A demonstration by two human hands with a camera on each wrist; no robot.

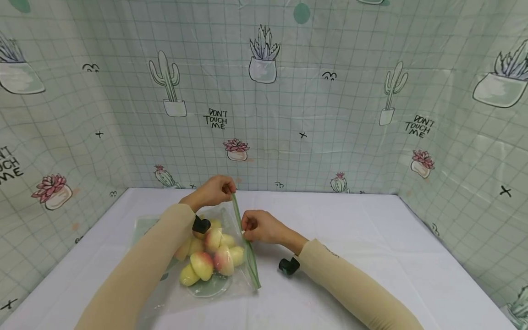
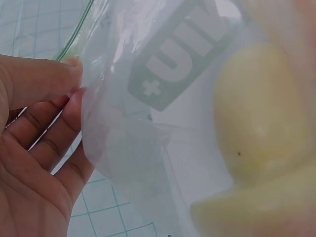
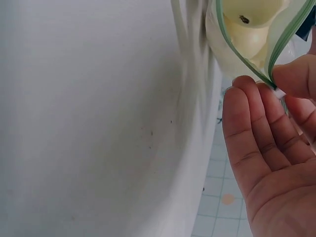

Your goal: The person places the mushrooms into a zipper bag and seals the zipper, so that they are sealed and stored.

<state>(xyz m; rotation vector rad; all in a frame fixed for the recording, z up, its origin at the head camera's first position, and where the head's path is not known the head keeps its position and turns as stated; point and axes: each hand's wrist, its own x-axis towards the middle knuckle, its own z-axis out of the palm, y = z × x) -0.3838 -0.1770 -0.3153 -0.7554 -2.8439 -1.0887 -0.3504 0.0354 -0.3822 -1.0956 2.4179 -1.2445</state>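
A clear zip bag [image 1: 243,286] lies on the table, holding several yellow, red-blushed fruits [image 1: 202,266]. Its green zip strip [image 1: 254,268] runs along the right edge. At the far end of that strip, my left hand [image 1: 216,189] pinches the bag's corner between thumb and fingers. Partway along, my right hand [image 1: 264,227] pinches the zip, where a small white piece, likely the slider [image 3: 280,93], shows under the thumb. In the right wrist view the two green strips spread apart beyond the pinch, with yellow fruit [image 3: 247,42] between them.
The white-covered table [image 1: 330,238] extends to the right of the bag. Behind it and at both sides hangs a grid-patterned curtain [image 1: 297,105] with cactus drawings. Black wrist cameras [image 1: 288,266] sit at both sleeves. Green print [image 2: 182,54] shows on the bag.
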